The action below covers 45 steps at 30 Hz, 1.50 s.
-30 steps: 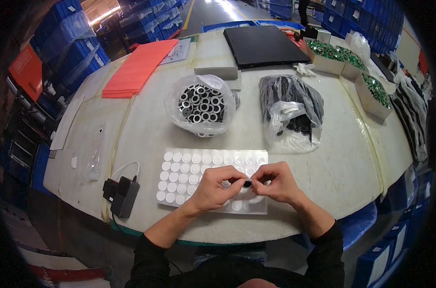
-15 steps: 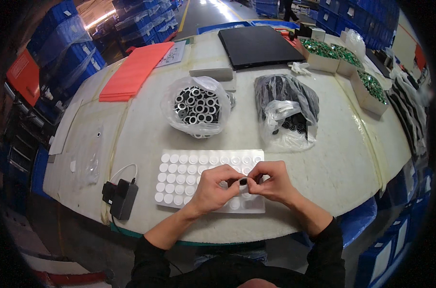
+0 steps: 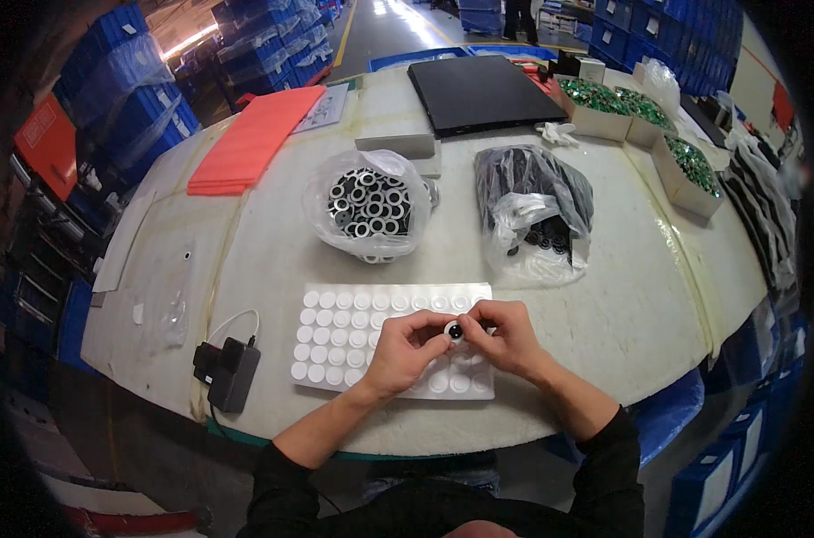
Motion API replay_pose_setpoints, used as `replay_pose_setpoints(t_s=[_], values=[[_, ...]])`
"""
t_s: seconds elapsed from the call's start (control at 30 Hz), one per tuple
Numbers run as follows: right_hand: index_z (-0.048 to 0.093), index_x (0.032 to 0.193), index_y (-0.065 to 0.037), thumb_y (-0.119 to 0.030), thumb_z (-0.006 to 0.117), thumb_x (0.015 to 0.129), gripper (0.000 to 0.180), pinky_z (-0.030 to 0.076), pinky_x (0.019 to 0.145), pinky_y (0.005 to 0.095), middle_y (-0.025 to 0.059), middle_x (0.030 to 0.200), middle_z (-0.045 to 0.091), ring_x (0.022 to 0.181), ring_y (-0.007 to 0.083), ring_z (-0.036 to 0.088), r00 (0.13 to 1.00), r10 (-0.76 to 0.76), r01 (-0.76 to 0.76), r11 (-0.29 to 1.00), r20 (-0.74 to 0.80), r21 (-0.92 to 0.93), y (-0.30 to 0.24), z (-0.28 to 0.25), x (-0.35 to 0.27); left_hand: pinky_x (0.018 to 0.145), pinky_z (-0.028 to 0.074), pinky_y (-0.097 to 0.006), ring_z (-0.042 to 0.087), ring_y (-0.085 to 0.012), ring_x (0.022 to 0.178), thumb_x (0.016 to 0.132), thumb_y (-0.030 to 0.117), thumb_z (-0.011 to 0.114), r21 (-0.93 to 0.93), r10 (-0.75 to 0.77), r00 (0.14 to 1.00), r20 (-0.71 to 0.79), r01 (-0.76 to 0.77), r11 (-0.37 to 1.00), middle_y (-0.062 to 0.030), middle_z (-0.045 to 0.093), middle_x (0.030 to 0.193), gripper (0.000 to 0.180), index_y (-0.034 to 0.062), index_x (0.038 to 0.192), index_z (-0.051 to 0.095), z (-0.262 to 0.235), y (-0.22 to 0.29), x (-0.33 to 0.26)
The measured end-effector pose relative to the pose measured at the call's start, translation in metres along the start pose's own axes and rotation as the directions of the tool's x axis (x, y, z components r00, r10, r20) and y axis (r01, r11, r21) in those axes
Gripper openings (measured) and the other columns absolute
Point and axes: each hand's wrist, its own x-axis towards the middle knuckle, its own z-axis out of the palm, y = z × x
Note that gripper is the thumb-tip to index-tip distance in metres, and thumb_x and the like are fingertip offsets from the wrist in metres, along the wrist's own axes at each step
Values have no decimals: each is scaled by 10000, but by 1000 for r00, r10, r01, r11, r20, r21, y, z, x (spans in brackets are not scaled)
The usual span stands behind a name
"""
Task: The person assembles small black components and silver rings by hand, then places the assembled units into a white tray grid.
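Note:
Between my two hands is a small ring-shaped piece [image 3: 454, 332], pale at the rim with a black centre. My left hand [image 3: 409, 351] pinches its left side with thumb and forefinger. On the other side, my right hand [image 3: 507, 339] grips it the same way. Both hands hover over a white tray [image 3: 305, 384] set with rows of round white pieces [image 3: 321, 335]; they cover part of its right half. Beyond the tray stands a clear plastic bag [image 3: 321, 231] full of silver-and-black rings [image 3: 371, 206]. To its right lies another plastic bag [image 3: 541, 179] with black round parts [image 3: 547, 237].
A black power adapter [image 3: 234, 377] with a cable lies left of the tray. Orange-red sheets [image 3: 252, 143] and a black flat panel [image 3: 480, 93] lie at the back. Cartons of green parts [image 3: 595, 95] stand at the right. Stacked blue crates [image 3: 129, 72] rise beyond the table.
The small ring-shaped piece has turned in my fingers, so its black centre and pale rim now face up. Both hands stay over the tray's right half.

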Motion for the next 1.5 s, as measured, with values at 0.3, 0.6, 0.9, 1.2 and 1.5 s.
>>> replay_pose_setpoints(t_s=[0.3,0.6,0.9,1.2,1.5], values=[[564,721,-16,-177,623,860,221,421,515,366,165,663,556,565,304,552,985,-146,155,982,89,-110,-2,-13,4,748,515,-249,628,-133,796,864,-5,554,-50,-72,995,-63,69,996,-89,647,959,223,-55,1072,615,1,2,3],[652,858,-42,-186,686,796,160,485,610,359,106,758,619,616,250,599,880,-143,-135,839,-453,-527,67,-91,43,711,531,-267,628,-172,774,823,-42,544,-363,-94,970,-226,5,932,-90,623,918,179,-36,997,588,-30,11,9],[667,884,-62,-129,692,721,178,461,763,400,126,855,580,858,309,556,960,-155,-55,714,-234,-698,75,-66,55,681,514,-258,614,-157,742,870,65,620,-298,-66,967,-245,-10,955,-60,625,868,151,-6,1002,606,-38,9,5],[674,888,-61,-107,700,764,135,458,530,299,82,635,600,522,197,568,871,-264,23,865,-414,-501,53,-54,47,521,464,-243,575,-88,586,781,96,703,328,238,864,-444,-91,940,-27,625,679,163,-26,877,652,-108,40,97],[659,934,-11,-41,717,746,199,471,569,238,87,747,650,605,126,601,863,-314,172,919,-397,-354,26,-55,28,623,505,-303,659,-170,673,757,156,692,896,641,692,-331,17,444,-125,685,742,180,-5,834,687,-145,93,125]])
